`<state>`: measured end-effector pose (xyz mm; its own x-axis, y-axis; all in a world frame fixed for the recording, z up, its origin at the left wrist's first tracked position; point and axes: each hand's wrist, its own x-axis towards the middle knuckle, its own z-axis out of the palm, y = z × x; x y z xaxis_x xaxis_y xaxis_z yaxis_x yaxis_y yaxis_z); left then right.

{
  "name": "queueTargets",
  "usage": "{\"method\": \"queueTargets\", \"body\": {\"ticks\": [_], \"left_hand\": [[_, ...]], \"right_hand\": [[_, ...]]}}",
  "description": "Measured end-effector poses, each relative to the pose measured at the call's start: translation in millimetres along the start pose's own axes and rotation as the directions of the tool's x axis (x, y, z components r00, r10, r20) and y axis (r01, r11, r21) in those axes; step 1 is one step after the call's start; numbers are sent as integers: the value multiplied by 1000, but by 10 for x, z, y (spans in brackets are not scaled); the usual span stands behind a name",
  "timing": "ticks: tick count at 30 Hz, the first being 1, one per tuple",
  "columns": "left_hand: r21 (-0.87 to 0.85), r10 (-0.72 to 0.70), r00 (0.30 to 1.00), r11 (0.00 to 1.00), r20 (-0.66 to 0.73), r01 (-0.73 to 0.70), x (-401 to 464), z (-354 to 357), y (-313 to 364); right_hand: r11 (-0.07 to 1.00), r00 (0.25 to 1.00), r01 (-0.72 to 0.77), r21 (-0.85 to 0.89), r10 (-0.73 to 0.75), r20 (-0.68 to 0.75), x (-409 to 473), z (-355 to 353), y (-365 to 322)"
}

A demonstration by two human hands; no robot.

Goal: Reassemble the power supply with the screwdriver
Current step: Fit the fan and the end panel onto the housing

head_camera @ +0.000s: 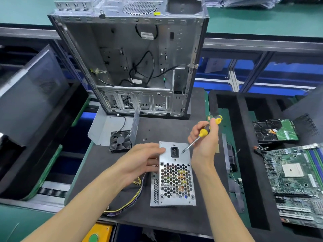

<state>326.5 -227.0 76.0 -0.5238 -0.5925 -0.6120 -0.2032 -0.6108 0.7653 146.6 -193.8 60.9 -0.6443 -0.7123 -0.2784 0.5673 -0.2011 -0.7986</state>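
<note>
I see the gutted computer case [132,63] standing behind the power supply [176,173], which lies on the black mat [174,130] with its cover seated. My left hand [139,159] steadies its edge, fingers relaxed; my right hand [204,137] grips the screwdriver [202,133], tip beside the socket. I judge screws remain to drive.

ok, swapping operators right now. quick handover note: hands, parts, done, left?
Left hand: steadies the power supply by its left edge, fingers against the side.
Right hand: grips the screwdriver, tip at the faceplate just right of the power socket.
Power supply stands on the black mat, cable bundle trailing left. Loose screws lie on the mat behind it.
Done: cover in place.
Left: drive this screw; how many remain is unclear.
</note>
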Motion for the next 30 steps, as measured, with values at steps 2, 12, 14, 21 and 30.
{"method": "queueTargets", "body": {"ticks": [2, 12, 14, 21, 30], "left_hand": [[8, 8, 1000, 1000, 1, -8, 6, -16, 8], [371, 226, 942, 920, -249, -123, 242, -373, 215], [555, 347, 889, 821, -298, -135, 461, -447, 279], [917, 422, 885, 398, -197, 15, 1163, -419, 269], [987, 448, 879, 66, -162, 148, 1386, -354, 305]], "right_hand": [[997, 997, -56, 49, 54, 54, 21, 42, 33], [966, 967, -236, 108, 224, 119, 183, 62, 89], [960, 961, -270, 78, 263, 88, 211, 64, 94], [945, 943, -326, -3, 325, 78, 292, 114, 71], [911, 906, -410, 33, 404, 125, 532, 191, 184]]}}
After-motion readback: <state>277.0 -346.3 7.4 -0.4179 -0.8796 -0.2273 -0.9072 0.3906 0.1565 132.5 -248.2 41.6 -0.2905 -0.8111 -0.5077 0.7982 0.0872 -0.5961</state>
